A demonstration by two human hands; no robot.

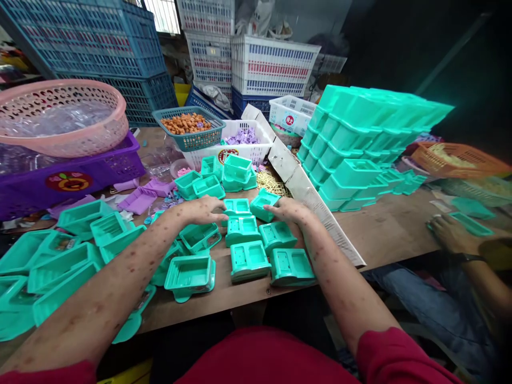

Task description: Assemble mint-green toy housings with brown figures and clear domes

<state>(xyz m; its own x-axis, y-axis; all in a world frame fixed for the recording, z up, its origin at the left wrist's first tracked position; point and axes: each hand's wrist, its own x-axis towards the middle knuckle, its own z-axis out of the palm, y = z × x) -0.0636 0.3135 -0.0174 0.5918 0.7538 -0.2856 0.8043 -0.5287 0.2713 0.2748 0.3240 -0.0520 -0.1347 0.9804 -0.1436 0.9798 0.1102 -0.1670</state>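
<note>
Several green boxes [250, 257] sit on wooden table [224, 300], left hand [206, 209] beside one, right hand [288, 209] at a skewed box [263, 201], can't tell if either grips.

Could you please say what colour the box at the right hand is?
The box is turquoise green, head view.

Assembly workshop, pretty clearly: crates [108, 48] stacked past far edge of table [384, 234], green tubs [348, 141] piled high, basket [202, 140] of loose parts [186, 124], co-worker's hand [450, 233] at near edge.
</note>
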